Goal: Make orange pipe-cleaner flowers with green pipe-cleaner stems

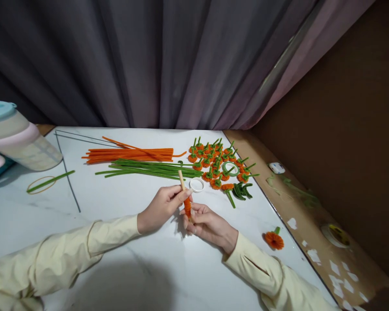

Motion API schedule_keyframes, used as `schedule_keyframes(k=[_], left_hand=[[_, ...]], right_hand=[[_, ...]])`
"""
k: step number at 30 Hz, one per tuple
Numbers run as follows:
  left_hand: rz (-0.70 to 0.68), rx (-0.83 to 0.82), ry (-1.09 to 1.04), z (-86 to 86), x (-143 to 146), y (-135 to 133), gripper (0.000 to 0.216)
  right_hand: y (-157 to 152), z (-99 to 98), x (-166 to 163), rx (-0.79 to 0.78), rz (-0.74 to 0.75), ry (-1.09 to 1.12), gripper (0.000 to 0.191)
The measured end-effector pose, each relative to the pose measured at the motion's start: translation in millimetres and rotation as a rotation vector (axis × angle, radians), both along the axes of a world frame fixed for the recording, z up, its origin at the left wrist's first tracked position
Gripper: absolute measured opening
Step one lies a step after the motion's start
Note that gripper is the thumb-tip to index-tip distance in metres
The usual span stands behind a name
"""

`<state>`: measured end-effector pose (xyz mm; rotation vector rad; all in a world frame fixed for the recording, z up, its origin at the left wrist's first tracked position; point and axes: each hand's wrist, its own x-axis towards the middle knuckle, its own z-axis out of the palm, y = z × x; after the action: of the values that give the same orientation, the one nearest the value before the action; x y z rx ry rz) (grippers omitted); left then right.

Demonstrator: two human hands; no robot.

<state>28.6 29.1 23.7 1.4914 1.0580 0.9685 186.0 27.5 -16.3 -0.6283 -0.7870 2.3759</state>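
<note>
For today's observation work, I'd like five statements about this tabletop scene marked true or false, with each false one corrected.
1. The left hand holds a thin, pale, rod-shaped stick. True.
2. The right hand lies flat, away from the stick. False: its fingers are bent around the stick's lower, orange-wrapped part.
3. The bundle of straight, fuzzy orange stems lies nearer the grey-purple fabric curtain than the bundle of fuzzy green stems. True.
4. The lone round, fuzzy orange piece with a green tip lies left of both hands. False: it lies to their right.
5. A pale tumbler with a light-blue lid is on the left. True.
</note>
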Motion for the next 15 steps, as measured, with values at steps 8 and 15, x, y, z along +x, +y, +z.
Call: schedule_keyframes(k=[8, 15], left_hand=[[-0.002, -0.017, -0.011, 1.0, -1, 1, 0.037], [0.003, -0.066, -0.041, -8.8, 0, 0, 0.039]], right_hand=[[0, -0.8, 1, 0.006, 0.004, -0.031, 0.03], [-2, 2.3, -1, 0.043, -0.047, -0.044, 0.029]])
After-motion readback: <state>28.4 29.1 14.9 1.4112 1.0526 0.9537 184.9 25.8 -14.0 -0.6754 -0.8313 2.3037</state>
